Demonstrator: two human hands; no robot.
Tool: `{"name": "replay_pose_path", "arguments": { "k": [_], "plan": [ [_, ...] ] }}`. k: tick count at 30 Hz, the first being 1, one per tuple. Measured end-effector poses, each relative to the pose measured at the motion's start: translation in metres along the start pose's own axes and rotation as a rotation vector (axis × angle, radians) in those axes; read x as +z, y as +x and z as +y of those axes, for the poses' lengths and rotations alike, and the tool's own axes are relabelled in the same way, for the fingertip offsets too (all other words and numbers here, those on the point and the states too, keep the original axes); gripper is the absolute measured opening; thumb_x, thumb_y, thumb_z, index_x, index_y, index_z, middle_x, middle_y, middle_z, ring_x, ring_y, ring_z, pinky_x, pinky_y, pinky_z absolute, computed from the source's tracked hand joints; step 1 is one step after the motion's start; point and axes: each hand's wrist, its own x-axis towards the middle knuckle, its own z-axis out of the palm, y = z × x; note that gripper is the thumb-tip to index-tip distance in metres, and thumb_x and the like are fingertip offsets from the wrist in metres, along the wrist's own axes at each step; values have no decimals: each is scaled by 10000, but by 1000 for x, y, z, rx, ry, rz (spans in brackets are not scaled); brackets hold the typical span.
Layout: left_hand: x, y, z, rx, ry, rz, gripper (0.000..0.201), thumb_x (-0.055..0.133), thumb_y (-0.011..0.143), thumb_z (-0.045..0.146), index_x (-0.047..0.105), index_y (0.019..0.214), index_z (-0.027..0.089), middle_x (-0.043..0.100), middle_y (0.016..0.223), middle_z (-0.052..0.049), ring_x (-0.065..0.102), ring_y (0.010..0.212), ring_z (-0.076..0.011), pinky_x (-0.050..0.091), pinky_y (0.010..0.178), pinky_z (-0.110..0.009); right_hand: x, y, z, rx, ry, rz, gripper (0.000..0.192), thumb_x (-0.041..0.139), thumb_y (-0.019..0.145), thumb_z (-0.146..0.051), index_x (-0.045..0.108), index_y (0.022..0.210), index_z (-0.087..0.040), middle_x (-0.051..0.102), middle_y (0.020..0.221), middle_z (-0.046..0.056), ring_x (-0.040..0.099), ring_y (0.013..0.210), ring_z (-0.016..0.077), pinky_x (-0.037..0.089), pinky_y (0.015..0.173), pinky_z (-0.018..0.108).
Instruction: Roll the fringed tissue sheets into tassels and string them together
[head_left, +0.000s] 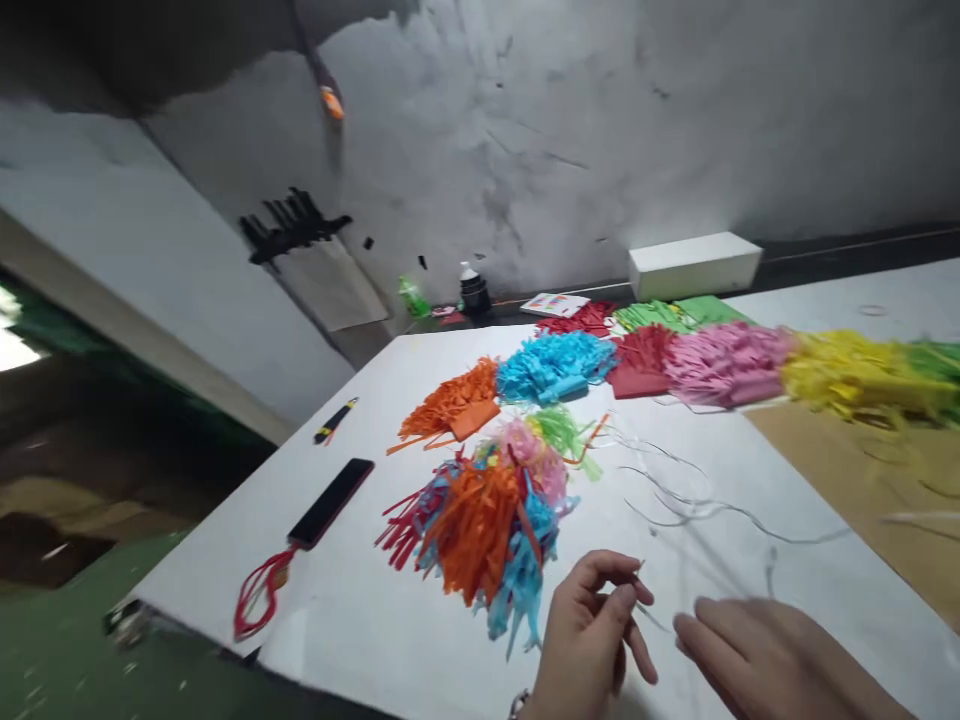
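Observation:
My left hand (596,630) is low at the table's near edge, thumb and forefinger pinched on a thin wire (643,585). Just to its right, my right hand (765,655) lies flat and blurred, fingers together, pointing left toward the wire; it seems to hold nothing. In front of the left hand is a mixed pile of fringed paper strips (487,520) in orange, blue, pink and red. Loose thin wires (697,505) curl on the white table (360,620) to the right of that pile.
Separate heaps of cut paper run along the far side: orange (454,405), blue (555,365), red (641,365), pink (724,365), yellow (855,375), green (667,315). A black phone (331,502) with a red cord, a black pen (335,421), a white box (694,265) and a brown board (862,480).

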Motion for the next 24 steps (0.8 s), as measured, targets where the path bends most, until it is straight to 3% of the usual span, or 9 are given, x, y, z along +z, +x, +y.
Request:
{"name": "replay_pose_path", "arguments": {
  "k": [3, 5, 8, 12, 15, 19, 24],
  "plan": [
    [25, 0, -16, -53, -65, -121, 458, 793, 788, 570, 596, 947, 188, 670, 814, -7, 636, 432, -82, 335, 282, -102, -24, 1, -3, 13, -113, 83, 292, 390, 901, -22, 526, 767, -243, 533, 649, 7, 450, 493, 200, 228, 491, 366],
    [32, -2, -22, -55, -79, -159, 423, 788, 808, 548, 587, 915, 192, 617, 725, 23, 626, 478, -93, 438, 341, -133, -34, -5, -2, 48, -88, 66, 305, 386, 923, -28, 514, 746, -241, 514, 651, 6, 416, 502, 200, 195, 510, 366],
    [36, -7, -27, -15, -16, -158, 384, 748, 855, 539, 597, 938, 195, 573, 700, 35, 559, 500, -76, 487, 415, -163, -46, -16, 4, 106, 23, 30, 264, 412, 1004, -105, 558, 815, -218, 510, 678, -6, 427, 530, 177, 229, 523, 340],
    [38, -17, -29, 99, 191, -90, 362, 652, 922, 554, 626, 1030, 209, 622, 778, -15, 571, 579, -109, 477, 476, -188, -67, -22, 14, 164, 215, 2, 213, 412, 1050, -150, 615, 990, -180, 518, 743, -11, 476, 586, 136, 311, 543, 275],
    [39, -24, -31, 209, 374, -65, 349, 605, 955, 537, 663, 1085, 219, 670, 802, -50, 593, 612, -134, 480, 527, -217, -77, -22, 21, 202, 317, -13, 210, 416, 1054, -180, 620, 1007, -191, 554, 788, 0, 512, 619, 126, 355, 566, 255],
    [38, -29, -35, 336, 359, -55, 302, 584, 978, 501, 688, 1132, 263, 718, 832, -58, 632, 634, -154, 501, 550, -236, -72, -25, 27, 328, 475, -10, 202, 444, 1036, -198, 617, 932, -214, 584, 770, -10, 557, 658, 121, 392, 609, 246],
    [35, -32, -40, 338, 256, -49, 229, 616, 980, 443, 703, 1107, 272, 738, 859, -59, 666, 648, -146, 548, 572, -234, -52, -38, 23, 566, 738, -30, 235, 475, 1025, -303, 621, 857, -226, 584, 715, -19, 536, 631, 121, 376, 565, 234]
  ]
}}
